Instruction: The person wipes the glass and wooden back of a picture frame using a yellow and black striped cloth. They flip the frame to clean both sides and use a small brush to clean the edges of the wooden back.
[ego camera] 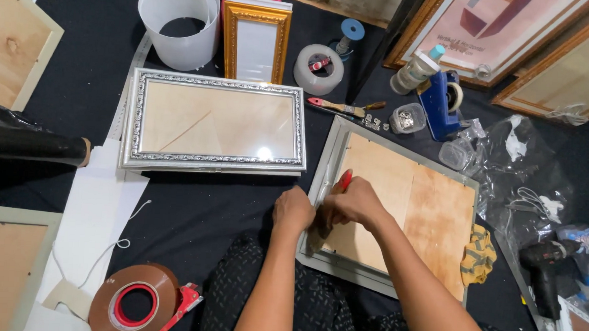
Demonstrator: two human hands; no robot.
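A grey picture frame (328,162) lies face down before me, its plywood backing (431,211) showing. My left hand (293,210) rests in a fist on the frame's left edge. My right hand (351,202) is closed around a red-handled tool (344,181), whose tip is hidden at that same edge. The two hands sit side by side, almost touching.
A silver ornate frame (215,121) lies to the left, a small gold frame (255,39) behind it. Brown tape on a red dispenser (137,305) is near left. A brush (340,107), blue tape gun (441,100), tape roll (319,68), yellow cloth (478,254) and drill (547,269) surround the work.
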